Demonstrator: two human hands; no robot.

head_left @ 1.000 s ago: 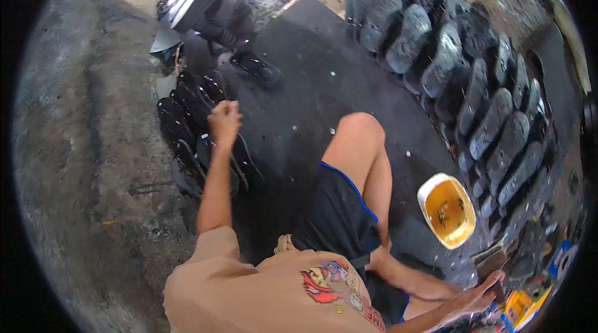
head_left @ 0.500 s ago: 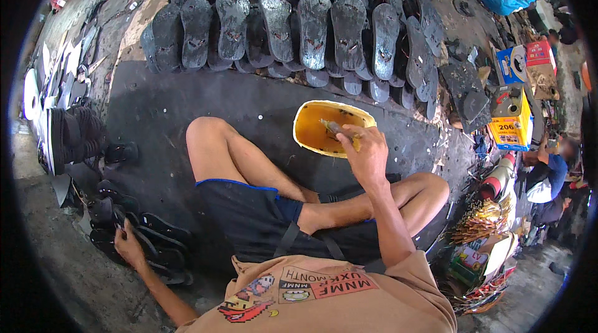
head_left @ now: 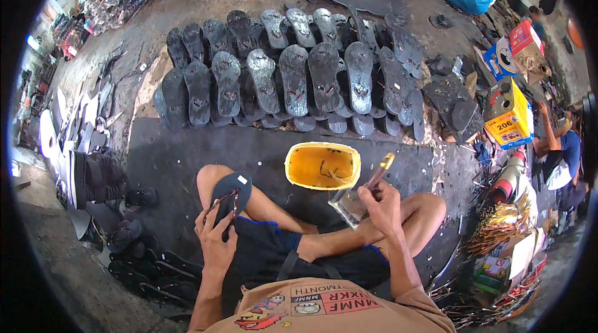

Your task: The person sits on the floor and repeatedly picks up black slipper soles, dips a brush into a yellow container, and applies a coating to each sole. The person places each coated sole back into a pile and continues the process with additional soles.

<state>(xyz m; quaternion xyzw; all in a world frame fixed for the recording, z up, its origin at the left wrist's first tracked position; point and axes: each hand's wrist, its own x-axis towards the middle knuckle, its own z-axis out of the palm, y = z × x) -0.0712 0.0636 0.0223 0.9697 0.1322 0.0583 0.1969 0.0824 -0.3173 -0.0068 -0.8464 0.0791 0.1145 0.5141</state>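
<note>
- Centrally, just beyond the person's legs, sits a pale-rimmed tub (head_left: 321, 145) holding amber liquid (head_left: 304, 160) and a dark, twisted piece near its right side.
- To the right, a yellow carton (head_left: 519, 112) stands at the mat's far side; nearer, an open cardboard box (head_left: 495, 266) with a green side sits by a bundle of thin orange sticks (head_left: 503, 224). What lies inside both is hard to tell.
- The left hand (head_left: 216, 238) is closed on a dark sandal (head_left: 228, 182), fingers curled around its reddish straps; the sandal is held above the left thigh, near the knee, well apart from the tub.
- The right hand (head_left: 381, 207) is clamped on a slim brown tool (head_left: 376, 175) with a yellow far tip, just beside the tub's near right corner. A glossy flat part shows left of the fingers; I cannot tell its kind.
- A black mat (head_left: 168, 162) spreads under everything, its left edge running toward the far side. Bare mat shows between the left knee and the tub, and left of that knee.
- Rows of black soles (head_left: 294, 81) line the mat's far edge; more dark sandals (head_left: 146, 271) lie near left.
</note>
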